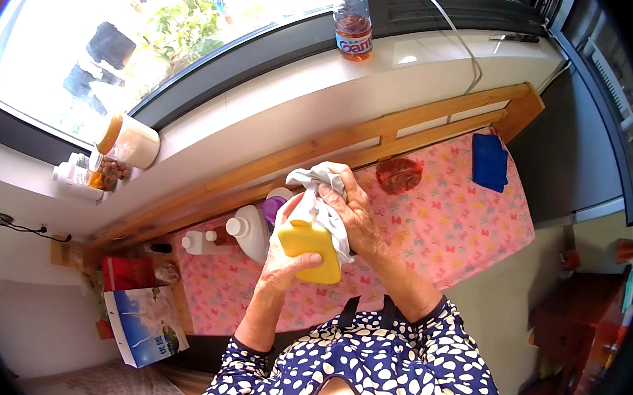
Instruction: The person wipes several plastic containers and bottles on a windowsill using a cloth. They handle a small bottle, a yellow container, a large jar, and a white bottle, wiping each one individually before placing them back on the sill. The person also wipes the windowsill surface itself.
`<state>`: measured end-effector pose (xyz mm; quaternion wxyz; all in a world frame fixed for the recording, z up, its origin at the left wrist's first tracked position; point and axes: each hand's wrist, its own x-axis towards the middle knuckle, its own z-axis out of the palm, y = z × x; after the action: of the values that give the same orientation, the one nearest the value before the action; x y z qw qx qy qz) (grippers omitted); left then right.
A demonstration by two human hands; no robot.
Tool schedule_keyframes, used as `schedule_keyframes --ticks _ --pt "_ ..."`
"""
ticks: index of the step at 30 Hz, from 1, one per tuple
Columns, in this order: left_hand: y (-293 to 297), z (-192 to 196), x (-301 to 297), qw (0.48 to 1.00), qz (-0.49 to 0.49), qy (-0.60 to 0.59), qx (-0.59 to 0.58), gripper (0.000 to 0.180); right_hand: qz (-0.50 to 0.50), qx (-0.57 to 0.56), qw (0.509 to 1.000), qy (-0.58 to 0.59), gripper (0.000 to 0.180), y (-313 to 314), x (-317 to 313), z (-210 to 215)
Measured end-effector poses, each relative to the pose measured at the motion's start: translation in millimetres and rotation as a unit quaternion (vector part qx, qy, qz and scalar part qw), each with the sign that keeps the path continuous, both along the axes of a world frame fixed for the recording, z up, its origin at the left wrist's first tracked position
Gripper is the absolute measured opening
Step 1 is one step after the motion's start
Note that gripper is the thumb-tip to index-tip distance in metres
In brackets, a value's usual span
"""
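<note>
Over the pink table cover (431, 242), my left hand (282, 263) grips a yellow plastic bottle (319, 271), the thumb lying across its broad face. The bottle tilts, with its near end toward me; its far end is hidden by the cloth. My right hand (358, 213) is closed around a crumpled white cloth (320, 181), which presses against the bottle's far end and right side. Just left of my hands stand a white jug (249, 231) and a purple item (272, 208), partly hidden by my left hand.
Small white-capped bottles (194, 242) stand farther left, near a printed carton (146, 325). A red translucent bowl-like thing (399, 175) and a folded blue cloth (488, 162) lie to the right. On the sill are a drink bottle (353, 31) and jars (133, 143). A wooden rail (298, 148) borders the far edge.
</note>
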<state>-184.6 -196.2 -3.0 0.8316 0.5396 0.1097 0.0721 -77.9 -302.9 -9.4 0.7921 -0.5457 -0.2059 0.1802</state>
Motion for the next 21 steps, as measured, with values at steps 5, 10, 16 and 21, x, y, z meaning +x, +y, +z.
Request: schedule_keyframes --ticks 5,10,16,21 --pt "5 -23 -1 0.987 0.058 0.043 -0.145 0.064 -0.049 -0.007 0.990 -0.133 0.039 -6 -19 -25" --pt "12 -21 4 0.979 0.131 0.007 -0.157 0.053 -0.063 -0.031 0.988 -0.134 0.047 -16 -54 -37" --pt "15 -27 -3 0.981 0.090 -0.015 -0.169 0.061 -0.007 -0.007 0.999 0.051 0.041 -22 -43 -17" --pt "10 -34 -15 0.985 0.037 0.017 -0.169 0.064 0.096 0.104 0.966 0.217 0.029 -4 15 -13"
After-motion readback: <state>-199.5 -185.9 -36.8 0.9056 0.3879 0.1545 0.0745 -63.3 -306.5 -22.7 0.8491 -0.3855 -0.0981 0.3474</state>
